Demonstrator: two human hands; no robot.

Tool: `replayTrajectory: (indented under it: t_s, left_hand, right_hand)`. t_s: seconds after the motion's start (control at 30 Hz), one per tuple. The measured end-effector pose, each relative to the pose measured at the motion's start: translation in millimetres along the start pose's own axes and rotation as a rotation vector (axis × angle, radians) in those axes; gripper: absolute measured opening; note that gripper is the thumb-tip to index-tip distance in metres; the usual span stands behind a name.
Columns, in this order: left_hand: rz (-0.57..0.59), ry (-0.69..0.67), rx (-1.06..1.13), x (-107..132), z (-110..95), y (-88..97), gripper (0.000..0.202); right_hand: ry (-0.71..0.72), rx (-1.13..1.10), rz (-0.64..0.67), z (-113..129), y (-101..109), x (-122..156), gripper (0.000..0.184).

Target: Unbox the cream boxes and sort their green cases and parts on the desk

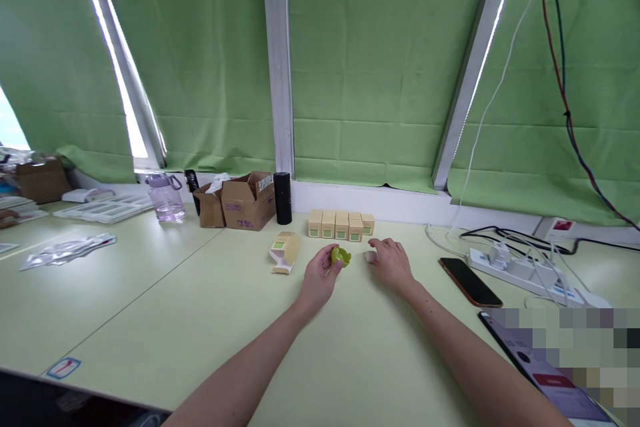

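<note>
My left hand [320, 275] pinches a small yellow-green round object [341, 256] just above the pale green table [150, 307]. My right hand [391, 261] rests on the table to its right, fingers curled beside a small whitish object [371, 256] that its fingertips touch. Behind both hands stands a row of several small beige boxes with green labels [341, 224]. An opened beige box [285, 251] lies on its side to the left of my left hand.
Brown cardboard boxes [245, 201], a black cylinder [283, 197] and a purple water bottle [165, 197] stand at the back left. A dark phone [470, 281], a power strip with cables [525, 268] and a second phone lie at the right. Plastic bags [67, 249] lie far left.
</note>
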State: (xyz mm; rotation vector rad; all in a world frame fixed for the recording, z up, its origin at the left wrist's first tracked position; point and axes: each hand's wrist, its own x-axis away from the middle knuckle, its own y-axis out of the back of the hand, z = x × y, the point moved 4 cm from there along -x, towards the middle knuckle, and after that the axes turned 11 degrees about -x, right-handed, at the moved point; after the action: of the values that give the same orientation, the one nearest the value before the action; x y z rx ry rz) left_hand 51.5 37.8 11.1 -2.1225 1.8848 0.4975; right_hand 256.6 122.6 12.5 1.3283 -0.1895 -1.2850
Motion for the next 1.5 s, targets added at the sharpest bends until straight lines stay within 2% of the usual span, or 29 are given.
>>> replayTrajectory:
  t_s: [0.13,0.23,0.33,0.4,0.47,0.53,0.7,0.9,1.13,1.3,1.5]
  left_hand:
    - [0.003,-0.002,0.029,1,-5,-0.3,0.058]
    - [0.016,-0.015,0.066,3,-13,-1.3,0.057]
    - [0.028,-0.026,0.098,5,-24,-2.7,0.053]
    - [0.043,-0.026,0.116,8,-29,-4.0,0.051]
    - [0.074,-0.017,0.133,9,-32,-5.9,0.050]
    - [0.113,0.006,0.143,11,-32,-8.3,0.050]
    - [0.162,0.040,0.099,15,-32,-12.3,0.048]
    - [0.136,-0.023,-0.007,20,-37,-15.3,0.040]
    - [0.123,0.004,-0.200,25,-33,-16.3,0.036]
    - [0.101,-0.056,-0.295,23,-35,-15.3,0.030]
    - [0.134,-0.096,-0.358,22,-33,-17.0,0.029]
  right_hand:
    - [0.001,-0.025,-0.075,9,15,5,0.051]
    - [-0.023,-0.091,-0.150,29,21,14,0.042]
    - [-0.126,-0.462,-0.221,56,17,29,0.035]
    - [-0.168,-0.666,-0.222,75,8,39,0.039]
    - [-0.185,-0.786,-0.236,90,0,48,0.042]
    - [-0.195,-0.812,-0.267,98,-6,55,0.045]
    - [-0.185,-0.790,-0.314,100,-10,65,0.047]
    - [-0.146,-0.741,-0.336,100,-5,66,0.044]
    - [-0.104,-0.691,-0.395,94,0,65,0.040]
    - [-0.055,-0.666,-0.413,93,4,65,0.038]
    - [-0.036,-0.654,-0.398,93,7,64,0.038]
